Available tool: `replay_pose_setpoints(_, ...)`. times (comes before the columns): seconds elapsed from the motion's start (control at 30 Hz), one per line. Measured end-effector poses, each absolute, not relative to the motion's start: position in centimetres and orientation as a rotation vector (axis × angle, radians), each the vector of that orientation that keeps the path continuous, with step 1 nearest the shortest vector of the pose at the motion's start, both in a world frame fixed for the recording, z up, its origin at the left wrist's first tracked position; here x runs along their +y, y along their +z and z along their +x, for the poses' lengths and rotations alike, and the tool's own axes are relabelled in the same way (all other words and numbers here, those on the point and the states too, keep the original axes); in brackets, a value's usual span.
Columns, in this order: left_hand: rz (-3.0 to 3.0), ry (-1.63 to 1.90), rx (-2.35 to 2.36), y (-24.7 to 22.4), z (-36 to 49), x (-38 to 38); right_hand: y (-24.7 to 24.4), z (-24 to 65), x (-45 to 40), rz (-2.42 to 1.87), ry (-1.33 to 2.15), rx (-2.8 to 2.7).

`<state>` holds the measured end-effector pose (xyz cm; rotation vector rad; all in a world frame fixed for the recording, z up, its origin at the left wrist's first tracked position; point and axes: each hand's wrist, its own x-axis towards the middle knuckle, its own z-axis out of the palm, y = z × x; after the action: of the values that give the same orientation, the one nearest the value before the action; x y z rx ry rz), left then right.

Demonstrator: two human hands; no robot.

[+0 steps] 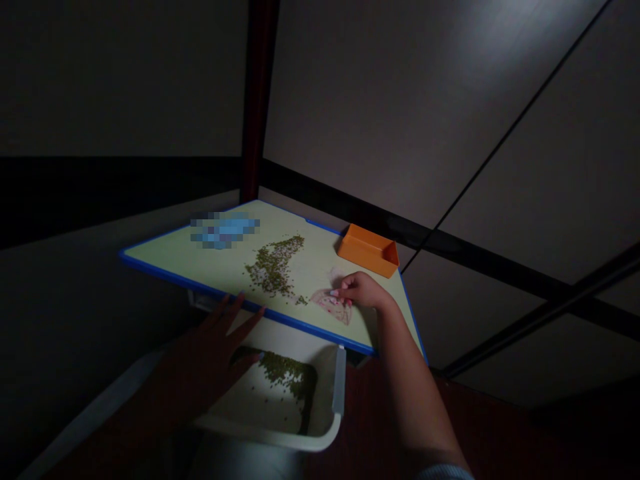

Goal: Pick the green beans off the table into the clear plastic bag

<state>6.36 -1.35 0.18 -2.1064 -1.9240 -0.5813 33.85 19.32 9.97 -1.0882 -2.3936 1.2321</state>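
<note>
First, my left hand (pixel 205 360) sits open and shadowed, fingers spread, its fingertips near the blue rim of a pale yellow-green board (pixel 200 287) and its thumb over a white plastic tray (pixel 270 437). That tray sits below the board's near edge and holds a loose drift of green mung beans (pixel 283 373), with a pale upright handle (pixel 339 380) at its right side. Next, my right hand (pixel 363 290) rests on the board with its fingers bunched, the fingertips (pixel 335 293) touching a crumpled pinkish translucent scrap (pixel 331 307); I cannot tell whether they grip it. Left of that, a long scatter of mung beans (pixel 273 267) lies on the board. Farther off stand an orange rectangular tray (pixel 369 252), at the board's far right edge, and a blurred blue object (pixel 225 230), too obscured to identify, at the far left. Beyond everything rises a dark red post (pixel 257 87).
</note>
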Motion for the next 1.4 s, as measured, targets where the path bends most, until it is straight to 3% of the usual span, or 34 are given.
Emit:
replay_pose_setpoints(0.27, -2.108, -0.521, -1.914, 1.1, 6.8, -1.5, 9.4, 33.2, 19.5, -1.128, 1.111, -2.38)
replay_pose_setpoints(0.63, -2.143, -0.546, -1.929, 0.7, 6.4, -1.2, 9.9, 34.3, 20.4, -1.552, 0.321, -2.269)
replay_pose_setpoints(0.83, -2.11, -0.5, -1.898, 0.5, 6.5, -1.3, 9.3, 33.0, 19.5, -1.151, 0.662, -2.342)
replay_pose_setpoints(1.17, -2.078, -0.52, -1.834, 0.3, 6.5, -1.3, 9.0, 30.1, 18.1, -1.165, 0.461, -2.36)
replay_pose_setpoints(1.4, -2.094, -0.517, -1.84, 0.4, 6.4, -1.4, 8.5, 29.8, 18.1, -0.995, 0.575, -2.456)
